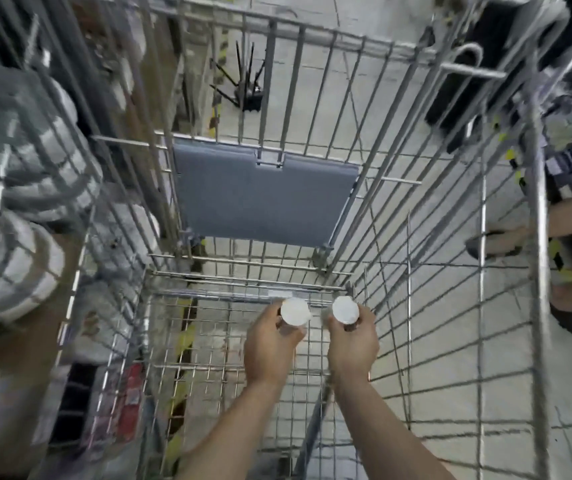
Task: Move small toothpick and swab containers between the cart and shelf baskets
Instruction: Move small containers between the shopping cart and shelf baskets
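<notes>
Held 2 small round white-lidded containers, left hand gripping one, right hand another, low inside silver wire cart; probably needed setting down next.

My only view: head cam, looking steeply down into the wire cart from above its near end, close.

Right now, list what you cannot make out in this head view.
- What the two white-lidded containers hold: the lids and the hands hide their bodies.
- The goods on the left shelf: motion blur.
- The person at the right: cut off by the frame edge and crossed by the cart wires.
</notes>
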Action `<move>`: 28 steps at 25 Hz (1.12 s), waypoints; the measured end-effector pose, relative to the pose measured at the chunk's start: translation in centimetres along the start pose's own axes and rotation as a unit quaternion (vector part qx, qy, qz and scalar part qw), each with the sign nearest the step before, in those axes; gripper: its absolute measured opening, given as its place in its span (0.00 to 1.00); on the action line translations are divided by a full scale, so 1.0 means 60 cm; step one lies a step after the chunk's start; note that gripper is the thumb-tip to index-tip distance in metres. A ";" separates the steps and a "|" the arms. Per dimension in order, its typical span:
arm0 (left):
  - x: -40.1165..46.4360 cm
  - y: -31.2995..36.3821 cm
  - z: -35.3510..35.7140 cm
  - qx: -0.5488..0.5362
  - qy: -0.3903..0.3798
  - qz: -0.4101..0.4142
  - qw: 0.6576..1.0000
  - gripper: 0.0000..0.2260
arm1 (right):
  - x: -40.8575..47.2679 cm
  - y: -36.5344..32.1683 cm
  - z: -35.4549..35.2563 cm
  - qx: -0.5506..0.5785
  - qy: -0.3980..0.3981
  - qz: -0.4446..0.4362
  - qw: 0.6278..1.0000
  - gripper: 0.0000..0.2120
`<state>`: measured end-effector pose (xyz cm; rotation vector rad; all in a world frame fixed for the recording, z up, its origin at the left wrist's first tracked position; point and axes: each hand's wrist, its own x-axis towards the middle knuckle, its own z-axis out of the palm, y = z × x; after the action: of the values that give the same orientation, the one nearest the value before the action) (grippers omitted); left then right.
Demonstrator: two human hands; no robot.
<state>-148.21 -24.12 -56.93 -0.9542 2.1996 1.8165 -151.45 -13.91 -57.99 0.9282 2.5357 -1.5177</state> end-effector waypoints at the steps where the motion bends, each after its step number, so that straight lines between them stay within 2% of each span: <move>1: 0.012 -0.005 0.014 0.005 0.002 0.000 1.000 0.18 | 0.011 0.005 0.010 0.002 0.008 -0.004 1.000 0.17; 5: 0.060 -0.009 0.066 0.047 0.010 -0.001 0.999 0.20 | 0.050 0.013 0.035 -0.021 0.041 -0.036 0.998 0.12; 8: 0.086 -0.007 0.096 0.064 0.010 0.019 0.998 0.18 | 0.070 0.013 0.043 -0.049 0.048 -0.017 0.997 0.11; 16: 0.112 -0.026 0.110 0.070 0.007 0.031 0.997 0.14 | 0.091 0.020 0.059 -0.085 0.039 0.011 0.996 0.15; 20: 0.107 -0.026 0.111 0.055 0.015 0.004 0.998 0.18 | 0.090 0.014 0.059 -0.097 0.032 0.022 0.995 0.21; 22: 0.105 -0.034 0.114 0.049 0.016 0.001 0.999 0.17 | 0.087 0.014 0.061 -0.083 0.029 0.025 0.996 0.23; 28: 0.092 -0.041 0.098 0.076 -0.017 0.005 0.997 0.20 | 0.060 0.010 0.053 -0.067 0.034 0.004 0.997 0.13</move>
<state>-152.90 -20.97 -63.21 -0.8776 2.2874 1.6284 -154.91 -14.57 -61.31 0.9859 2.6387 -1.3172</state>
